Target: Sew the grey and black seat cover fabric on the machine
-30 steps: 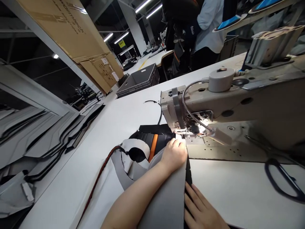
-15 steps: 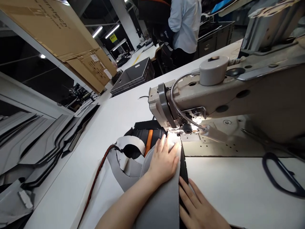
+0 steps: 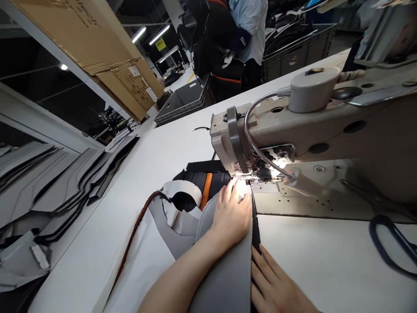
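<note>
My left hand (image 3: 232, 215) lies on the grey padded fabric piece (image 3: 224, 269), its fingertips just short of the lit needle area of the sewing machine (image 3: 260, 130). Those fingers are slightly spread and pressed flat. Lower down, my right hand (image 3: 278, 280) rests along the right edge of the piece with its fingers stretched out, touching the black layer (image 3: 256, 226) underneath. Beyond the left hand, the workpiece shows black mesh with an orange strip (image 3: 206, 190). A curved white and grey part with a dark red-brown edging (image 3: 138, 224) spreads to the left.
Dark-handled scissors (image 3: 391, 243) lie on the right of the white table (image 3: 325, 256). Stacked grey panels (image 3: 71, 187) are at the left. A grey crate (image 3: 184, 102) and cardboard boxes (image 3: 97, 48) stand behind. Another person (image 3: 252, 30) works across the table with black material.
The view has shifted, so the machine and scissors appear farther right. Both hands keep their places on the fabric. The person at the back has leaned over, and black material is now lower beside them.
</note>
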Demonstrator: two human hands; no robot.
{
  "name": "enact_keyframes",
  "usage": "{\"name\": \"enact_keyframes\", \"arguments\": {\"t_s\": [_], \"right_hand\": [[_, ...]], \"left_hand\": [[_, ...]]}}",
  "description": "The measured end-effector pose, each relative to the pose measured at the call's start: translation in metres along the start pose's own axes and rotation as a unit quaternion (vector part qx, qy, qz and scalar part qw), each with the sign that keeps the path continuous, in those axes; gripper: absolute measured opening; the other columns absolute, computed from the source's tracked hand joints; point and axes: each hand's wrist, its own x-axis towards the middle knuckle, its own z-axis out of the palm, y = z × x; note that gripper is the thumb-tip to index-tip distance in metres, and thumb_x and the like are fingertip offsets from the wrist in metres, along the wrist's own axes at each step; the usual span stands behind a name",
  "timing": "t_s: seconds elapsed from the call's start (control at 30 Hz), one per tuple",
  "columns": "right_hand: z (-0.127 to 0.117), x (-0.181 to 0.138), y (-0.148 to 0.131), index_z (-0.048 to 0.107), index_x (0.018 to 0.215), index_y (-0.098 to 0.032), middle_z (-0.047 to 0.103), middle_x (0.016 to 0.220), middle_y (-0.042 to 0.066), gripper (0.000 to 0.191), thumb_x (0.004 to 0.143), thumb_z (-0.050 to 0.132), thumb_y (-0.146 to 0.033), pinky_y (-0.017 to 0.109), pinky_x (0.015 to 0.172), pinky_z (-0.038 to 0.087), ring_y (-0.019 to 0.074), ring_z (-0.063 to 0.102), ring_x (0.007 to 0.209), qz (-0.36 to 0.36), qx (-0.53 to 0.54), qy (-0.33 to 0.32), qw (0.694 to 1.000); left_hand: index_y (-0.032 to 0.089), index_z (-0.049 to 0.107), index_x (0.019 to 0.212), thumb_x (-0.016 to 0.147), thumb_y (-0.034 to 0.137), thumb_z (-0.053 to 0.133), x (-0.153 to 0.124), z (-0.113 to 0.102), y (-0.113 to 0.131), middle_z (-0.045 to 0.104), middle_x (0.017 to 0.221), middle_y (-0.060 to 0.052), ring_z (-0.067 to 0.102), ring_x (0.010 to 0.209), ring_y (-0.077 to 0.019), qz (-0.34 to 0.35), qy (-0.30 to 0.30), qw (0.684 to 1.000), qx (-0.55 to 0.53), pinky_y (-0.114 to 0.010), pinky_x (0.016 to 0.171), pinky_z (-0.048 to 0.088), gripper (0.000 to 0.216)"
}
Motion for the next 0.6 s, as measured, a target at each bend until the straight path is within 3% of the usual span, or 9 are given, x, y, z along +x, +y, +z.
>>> {"name": "enact_keyframes", "arguments": {"t_s": [0.2, 0.43, 0.6], "right_hand": [[0.002, 0.003, 0.021, 0.066, 0.081, -0.016, 0.067, 0.097, 0.012, 0.020, 0.080, 0.046, -0.016, 0.047, 0.107, 0.029, 0.0305, 0.054, 0.110, -0.026, 0.001, -0.054, 0.998], [0.005, 0.005, 0.026, 0.068, 0.091, -0.016, 0.065, 0.105, 0.013, 0.024, 0.080, 0.046, -0.018, 0.045, 0.100, 0.041, 0.0295, 0.052, 0.114, -0.001, 0.021, -0.042, 0.999], [0.011, 0.003, 0.025, 0.068, 0.090, -0.017, 0.066, 0.102, 0.010, 0.024, 0.085, 0.044, -0.019, 0.044, 0.101, 0.040, 0.0293, 0.053, 0.113, -0.004, 0.019, -0.012, 1.000]], "left_hand": [[0.015, 0.063, 0.095, 0.086, 0.020, 0.047, 0.024, 0.008, -0.002, 0.053, 0.119, -0.015, 0.042, 0.118, -0.0292, 0.004, 0.025, 1.000, 0.012, -0.048, 0.104, 0.036, 0.019], [0.016, 0.063, 0.094, 0.084, 0.021, 0.049, 0.025, 0.012, -0.005, 0.056, 0.109, -0.013, 0.045, 0.111, -0.0291, 0.004, 0.057, 0.998, 0.013, -0.049, 0.101, 0.038, 0.018], [0.018, 0.064, 0.090, 0.086, 0.021, 0.048, 0.025, 0.010, -0.007, 0.057, 0.109, -0.012, 0.044, 0.113, -0.0291, -0.005, 0.043, 0.999, -0.001, -0.048, 0.099, 0.039, 0.017]]}}
